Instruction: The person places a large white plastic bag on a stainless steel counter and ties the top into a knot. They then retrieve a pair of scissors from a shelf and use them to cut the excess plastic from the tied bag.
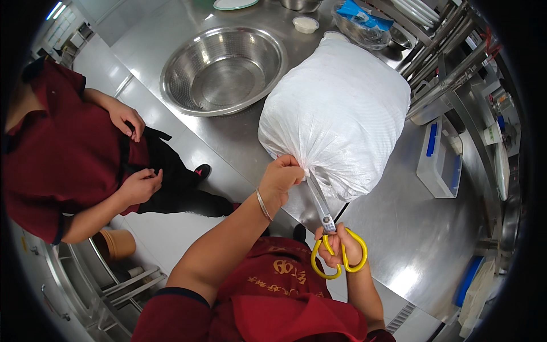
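A large, full white woven sack [337,111] lies on the stainless steel table [384,231], its gathered, tied neck facing me. My left hand [282,177] pinches the sack's neck between thumb and fingers. Scissors with yellow handles [327,222] are in my right hand [342,248], below the sack. Their blades point up to the gathered neck, with the tips at the cloth beside my left fingers. Whether the tips are inside the cloth or only against it, I cannot tell. Left of the sack sits a wide perforated steel basin [228,79] with nothing large in it.
A co-worker [81,149] in a dark red shirt stands at the left, hands apart from mine. Beyond the sack are a small white bowl [305,24] and a plastic-covered metal bowl [363,30]. A translucent bin [438,171] and metal racks [444,89] stand at the right.
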Motion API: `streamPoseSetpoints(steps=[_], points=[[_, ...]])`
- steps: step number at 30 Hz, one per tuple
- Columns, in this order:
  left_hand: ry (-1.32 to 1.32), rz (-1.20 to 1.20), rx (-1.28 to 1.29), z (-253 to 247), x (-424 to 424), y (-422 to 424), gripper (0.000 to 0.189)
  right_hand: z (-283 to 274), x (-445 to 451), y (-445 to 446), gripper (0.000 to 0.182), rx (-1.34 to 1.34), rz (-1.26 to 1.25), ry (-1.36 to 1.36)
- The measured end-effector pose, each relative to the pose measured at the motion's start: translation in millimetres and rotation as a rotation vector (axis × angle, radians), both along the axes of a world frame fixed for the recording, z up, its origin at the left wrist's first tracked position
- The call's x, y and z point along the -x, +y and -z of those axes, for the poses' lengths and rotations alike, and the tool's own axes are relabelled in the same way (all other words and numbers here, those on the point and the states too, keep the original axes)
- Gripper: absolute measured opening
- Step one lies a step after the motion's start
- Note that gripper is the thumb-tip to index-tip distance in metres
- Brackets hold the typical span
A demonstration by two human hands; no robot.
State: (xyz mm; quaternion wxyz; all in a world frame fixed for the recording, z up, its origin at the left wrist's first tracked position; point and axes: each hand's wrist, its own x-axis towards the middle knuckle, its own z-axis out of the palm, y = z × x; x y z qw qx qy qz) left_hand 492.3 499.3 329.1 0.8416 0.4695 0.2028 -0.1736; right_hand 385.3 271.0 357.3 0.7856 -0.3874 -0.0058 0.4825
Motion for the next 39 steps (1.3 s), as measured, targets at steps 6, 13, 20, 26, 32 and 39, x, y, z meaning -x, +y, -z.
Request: streamPoseSetpoints(steps=[6,13,20,26,32,39], points=[[0.025,0.010,0.067,6.4,-5.5,6.7,0.017,31.5,22.8,46.9,0.063,-1.048,0.159,0.559],[-0.182,-0.046,-0.623,-22.7,25.1,4.3,0.018,23.5,15.6,20.7,0.065,-0.620,0.119,0.379],[0.068,0.022,0.217,-7.3,20.1,5.0,0.030,-18.9,2.1,12.5,0.054,0.183,0.044,-0.053],[0.136,-0.045,0.184,-19.6,18.9,2.5,0.021,-44.4,0.1,15.7,0.042,1.061,-0.072,-0.805],[0.041,0.026,0.022,-12.6,9.6,1.7,0.010,-44.0,-7.7,19.1,0.037,1.045,-0.066,-0.929],[0.056,0.071,-0.076,-17.7,2.0,5.4,0.004,-2.4,-5.8,-0.4,0.068,-0.110,-0.010,0.208]])
